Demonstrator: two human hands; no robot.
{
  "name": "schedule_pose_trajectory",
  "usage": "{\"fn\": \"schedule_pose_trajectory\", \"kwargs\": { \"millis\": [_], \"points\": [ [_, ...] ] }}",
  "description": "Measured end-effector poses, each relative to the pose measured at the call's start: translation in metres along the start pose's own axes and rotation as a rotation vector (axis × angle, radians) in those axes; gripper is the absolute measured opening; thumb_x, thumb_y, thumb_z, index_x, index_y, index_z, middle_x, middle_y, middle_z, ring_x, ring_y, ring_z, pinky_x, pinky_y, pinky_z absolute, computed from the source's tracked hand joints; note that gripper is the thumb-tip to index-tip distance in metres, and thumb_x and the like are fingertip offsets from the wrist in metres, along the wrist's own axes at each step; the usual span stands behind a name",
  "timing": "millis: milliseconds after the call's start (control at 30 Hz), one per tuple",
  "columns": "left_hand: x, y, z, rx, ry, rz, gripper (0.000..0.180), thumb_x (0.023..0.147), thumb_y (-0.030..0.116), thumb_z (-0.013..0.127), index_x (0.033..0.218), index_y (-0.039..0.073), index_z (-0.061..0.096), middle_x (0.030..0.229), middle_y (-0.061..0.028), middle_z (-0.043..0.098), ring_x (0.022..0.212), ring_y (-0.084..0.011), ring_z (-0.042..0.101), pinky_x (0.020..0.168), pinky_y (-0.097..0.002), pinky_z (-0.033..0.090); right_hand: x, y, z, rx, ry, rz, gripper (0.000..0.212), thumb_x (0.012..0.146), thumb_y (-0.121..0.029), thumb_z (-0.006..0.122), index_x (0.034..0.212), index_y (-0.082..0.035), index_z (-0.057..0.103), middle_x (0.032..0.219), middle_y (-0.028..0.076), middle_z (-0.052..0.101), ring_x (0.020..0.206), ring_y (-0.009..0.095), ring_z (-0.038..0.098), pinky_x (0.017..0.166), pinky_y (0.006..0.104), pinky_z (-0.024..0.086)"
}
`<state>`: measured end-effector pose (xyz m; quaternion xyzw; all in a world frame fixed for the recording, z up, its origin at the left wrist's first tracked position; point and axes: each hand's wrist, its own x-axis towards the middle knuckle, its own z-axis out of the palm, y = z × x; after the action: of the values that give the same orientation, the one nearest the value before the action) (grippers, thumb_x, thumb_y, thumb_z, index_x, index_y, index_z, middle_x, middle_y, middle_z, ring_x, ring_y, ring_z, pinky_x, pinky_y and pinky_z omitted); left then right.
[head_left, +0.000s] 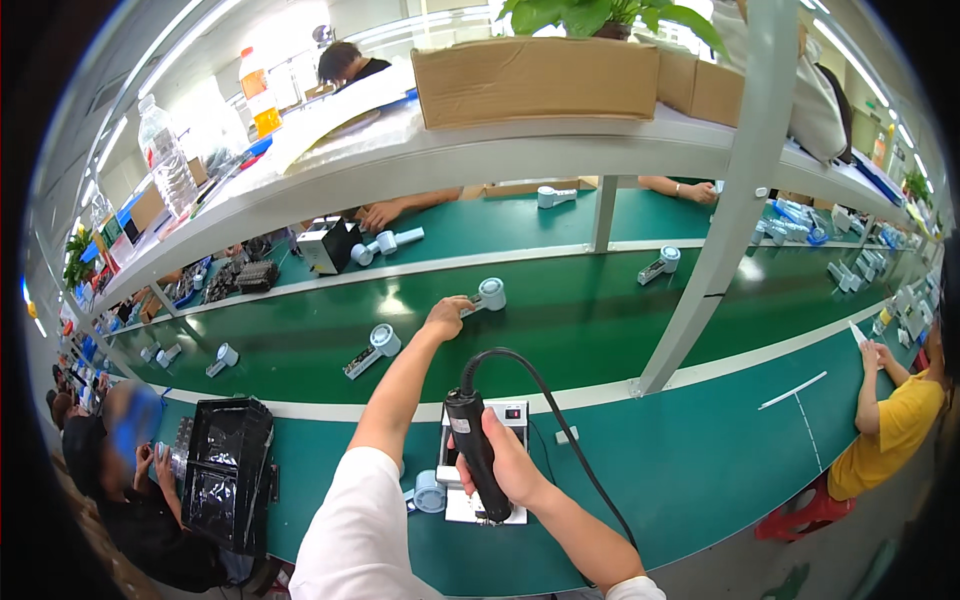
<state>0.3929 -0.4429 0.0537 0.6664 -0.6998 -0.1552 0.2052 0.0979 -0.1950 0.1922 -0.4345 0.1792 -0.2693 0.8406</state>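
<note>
My left hand [446, 317] reaches far out over the green conveyor belt. Its fingers close on the handle end of a light-blue handheld fan [491, 292] with a round head. In my right hand [512, 462] is a black electric screwdriver [470, 440], held upright with its cable curving up and over to the right. Below the screwdriver stands a small white and black device [514, 412] with a white base plate. Beside it, partly behind my left sleeve, lies another light-blue fan [429, 492]. On the belt left of my hand rests a fan with its handle open [384, 340].
More fans lie along the belt [560, 330], one at the right [668, 262]. A black plastic-lined bin [228, 478] stands left on the bench. A white post [715, 210] and overhead shelf [560, 150] frame the belt. Co-workers sit left and right; others' hands show across the belt.
</note>
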Motion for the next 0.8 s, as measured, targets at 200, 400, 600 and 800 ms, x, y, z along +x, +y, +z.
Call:
{"fn": "schedule_pose_trajectory", "kwargs": {
  "millis": [200, 400, 600, 800],
  "points": [
    [-0.047, -0.047, -0.072, 0.159, 0.279, 0.242, 0.049, 0.063, 0.009, 0.068, 0.112, 0.011, 0.069, 0.135, -0.0247, 0.055, 0.128, -0.0411, 0.051, 0.110, -0.0443, 0.042, 0.008, 0.003, -0.011, 0.004, 0.005, 0.028, 0.076, 0.101, -0.068, 0.019, 0.105, -0.002, 0.057, 0.064, 0.008, 0.061, 0.050, 0.015, 0.058, 0.050, 0.0270, 0.051],
    [-0.158, -0.094, -0.123, 0.153, -0.131, -0.425, 0.094, 0.067, 0.024, 0.083, 0.149, 0.005, 0.041, 0.132, -0.0238, 0.059, 0.123, -0.0384, 0.057, 0.106, -0.0412, 0.046, 0.011, 0.004, -0.009, -0.016, 0.033, 0.054, 0.079, 0.099, -0.072, 0.019, 0.103, -0.003, 0.057, 0.062, 0.009, 0.060, 0.046, 0.016, 0.056, 0.047, 0.0269, 0.049],
    [-0.264, -0.058, -0.097, 0.139, 0.246, -0.168, 0.059, 0.077, 0.013, 0.072, 0.133, 0.002, 0.058, 0.126, -0.0239, 0.062, 0.115, -0.0351, 0.061, 0.100, -0.0408, 0.049, 0.010, 0.008, -0.011, -0.039, 0.046, 0.002, 0.082, 0.098, -0.074, 0.016, 0.100, -0.002, 0.055, 0.059, 0.010, 0.058, 0.046, 0.018, 0.058, 0.048, 0.0300, 0.051],
    [-0.408, 0.019, -0.079, -0.429, 0.133, -0.482, 0.034, 0.089, 0.016, 0.068, 0.120, 0.001, 0.069, 0.101, -0.0174, 0.074, 0.094, -0.0211, 0.071, 0.083, -0.0370, 0.056, 0.008, 0.003, -0.005, -0.039, 0.029, -0.013, 0.080, 0.097, -0.075, 0.021, 0.101, -0.002, 0.055, 0.060, 0.009, 0.058, 0.045, 0.017, 0.056, 0.046, 0.0279, 0.049]
  ]
}}
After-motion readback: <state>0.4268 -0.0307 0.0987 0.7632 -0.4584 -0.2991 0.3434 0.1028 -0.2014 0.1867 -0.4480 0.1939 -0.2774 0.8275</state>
